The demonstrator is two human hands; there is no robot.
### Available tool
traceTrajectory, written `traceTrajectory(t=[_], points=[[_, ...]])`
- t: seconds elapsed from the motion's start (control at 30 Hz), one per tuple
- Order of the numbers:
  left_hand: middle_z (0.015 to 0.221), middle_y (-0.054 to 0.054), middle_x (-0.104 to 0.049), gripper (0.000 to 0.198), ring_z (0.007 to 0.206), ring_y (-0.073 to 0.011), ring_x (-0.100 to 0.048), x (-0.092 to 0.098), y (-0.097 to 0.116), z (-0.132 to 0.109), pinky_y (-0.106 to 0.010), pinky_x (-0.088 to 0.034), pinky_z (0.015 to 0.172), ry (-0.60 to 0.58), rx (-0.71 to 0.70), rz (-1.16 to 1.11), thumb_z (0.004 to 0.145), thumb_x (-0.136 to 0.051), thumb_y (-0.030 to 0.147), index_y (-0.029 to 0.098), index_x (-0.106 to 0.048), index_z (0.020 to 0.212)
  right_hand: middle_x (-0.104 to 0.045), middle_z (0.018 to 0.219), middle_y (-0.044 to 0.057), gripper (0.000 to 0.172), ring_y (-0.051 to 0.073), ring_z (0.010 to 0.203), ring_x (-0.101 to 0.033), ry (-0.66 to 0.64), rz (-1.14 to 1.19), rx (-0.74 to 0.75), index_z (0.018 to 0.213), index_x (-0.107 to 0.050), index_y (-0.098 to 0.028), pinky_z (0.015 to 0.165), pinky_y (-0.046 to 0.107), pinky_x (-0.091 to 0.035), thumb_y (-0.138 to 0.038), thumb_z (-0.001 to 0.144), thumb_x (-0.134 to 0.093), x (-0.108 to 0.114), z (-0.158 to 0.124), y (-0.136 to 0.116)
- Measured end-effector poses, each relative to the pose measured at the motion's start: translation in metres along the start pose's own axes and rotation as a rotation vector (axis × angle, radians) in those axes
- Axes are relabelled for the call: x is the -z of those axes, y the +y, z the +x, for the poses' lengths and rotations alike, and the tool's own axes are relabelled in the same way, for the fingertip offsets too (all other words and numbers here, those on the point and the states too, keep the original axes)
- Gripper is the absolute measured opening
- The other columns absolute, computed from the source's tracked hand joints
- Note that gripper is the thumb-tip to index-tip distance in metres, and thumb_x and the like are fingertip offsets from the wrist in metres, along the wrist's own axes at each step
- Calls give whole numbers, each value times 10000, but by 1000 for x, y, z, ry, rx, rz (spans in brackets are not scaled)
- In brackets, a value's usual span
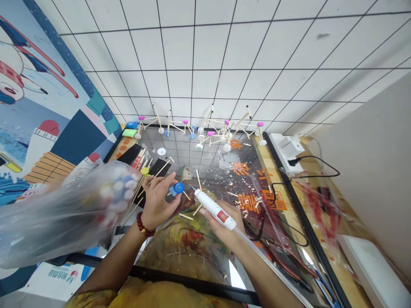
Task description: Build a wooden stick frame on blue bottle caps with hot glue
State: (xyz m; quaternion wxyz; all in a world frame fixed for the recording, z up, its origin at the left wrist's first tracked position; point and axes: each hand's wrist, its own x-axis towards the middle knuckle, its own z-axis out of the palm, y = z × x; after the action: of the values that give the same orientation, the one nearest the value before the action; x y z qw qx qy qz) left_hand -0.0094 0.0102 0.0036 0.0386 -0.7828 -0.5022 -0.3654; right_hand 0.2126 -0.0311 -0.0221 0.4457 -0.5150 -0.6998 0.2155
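Note:
My left hand pinches a small blue cap between thumb and fingers, and thin wooden sticks run along under the same hand. A bead bracelet circles that wrist. My right hand grips a white glue tube with a red label, its nozzle pointing up-left toward the blue cap, a short gap between them. Both hands hover over a glass-topped table strewn with short stick pieces.
A clear plastic bag of coloured caps lies at the left. Stick-and-cap structures line the back by the tiled wall. A white power strip with a black cable sits at the right. Black sheets and loose caps lie back left.

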Motion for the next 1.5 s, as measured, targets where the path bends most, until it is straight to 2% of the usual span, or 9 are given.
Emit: traceTrajectory(t=[0.13, 0.3, 0.5, 0.6, 0.8, 1.07, 1.17, 1.33, 1.5], points=[[1019, -43, -743, 649, 883, -215, -642, -2, 1, -2, -445, -406, 934, 24, 153, -115, 787, -711, 210, 231, -467, 1388, -473, 560, -38, 392, 121, 503, -448, 23, 6, 0, 622, -430, -230, 499, 286, -345, -385, 891, -669, 1, 0, -1], [1043, -47, -711, 674, 845, -155, -600, -5, 4, -3, -341, -476, 810, 37, 399, -528, 791, -722, 243, 227, -436, 1402, -454, 570, -33, 415, 138, 532, -450, 63, 2, 25, 628, -379, -245, 516, 298, -349, -382, 894, -667, 4, 2, -5], [979, -39, -684, 709, 750, -103, -580, -1, 16, 6, -242, -471, 661, 15, 790, -1114, 728, -800, 274, 215, -450, 1341, -473, 584, -32, 364, 141, 532, -463, 85, 17, 78, 653, -420, -246, 547, 309, -372, -353, 918, -645, 9, 4, -12], [893, -12, -655, 688, 652, -69, -526, 2, 18, 10, -165, -363, 505, 28, 1016, -1304, 660, -849, 273, 209, -506, 1254, -531, 620, -17, 302, 154, 566, -511, 75, 34, 92, 692, -470, -244, 572, 315, -394, -340, 917, -648, 12, 5, -16], [955, -82, -643, 290, 527, -35, -333, 12, 18, 15, -162, -182, 376, -279, 1303, -1605, 741, -773, 370, 161, -635, 887, -534, 638, -4, 280, 170, 603, -519, 79, 31, 112, 710, -478, -241, 600, 324, -406, -341, 915, -642, 12, 5, -15], [882, -74, -634, 289, 522, -56, -359, 13, 29, 10, -188, -193, 377, -371, 1194, -1527, 777, -737, 397, 178, -640, 940, -565, 643, -5, 242, 167, 605, -530, 41, 41, 118, 725, -515, -237, 603, 326, -421, -336, 904, -644, 9, 3, -10], [891, -32, -657, 589, 600, -88, -493, 16, 29, -4, -208, -335, 469, -229, 911, -1142, 719, -795, 328, 234, -541, 1242, -557, 642, -7, 253, 166, 608, -528, 67, 54, 115, 718, -505, -238, 611, 326, -425, -333, 907, -644, 11, 4, -11], [961, -27, -700, 1001, 885, -210, -614, 30, 19, -23, -394, -462, 827, 77, 158, -178, 722, -789, 209, 261, -207, 1535, -552, 629, -4, 304, 165, 595, -524, 93, 28, 107, 684, -483, -239, 600, 321, -404, -350, 920, -638, 12, 4, -14], [936, -39, -715, 1029, 858, -240, -641, 37, 8, -24, -485, -395, 939, 82, 63, 19, 756, -761, 255, 196, -125, 1563, -545, 606, -10, 319, 151, 554, -505, 119, 18, 61, 660, -506, -232, 563, 304, -401, -375, 899, -661, 14, 5, -7]])
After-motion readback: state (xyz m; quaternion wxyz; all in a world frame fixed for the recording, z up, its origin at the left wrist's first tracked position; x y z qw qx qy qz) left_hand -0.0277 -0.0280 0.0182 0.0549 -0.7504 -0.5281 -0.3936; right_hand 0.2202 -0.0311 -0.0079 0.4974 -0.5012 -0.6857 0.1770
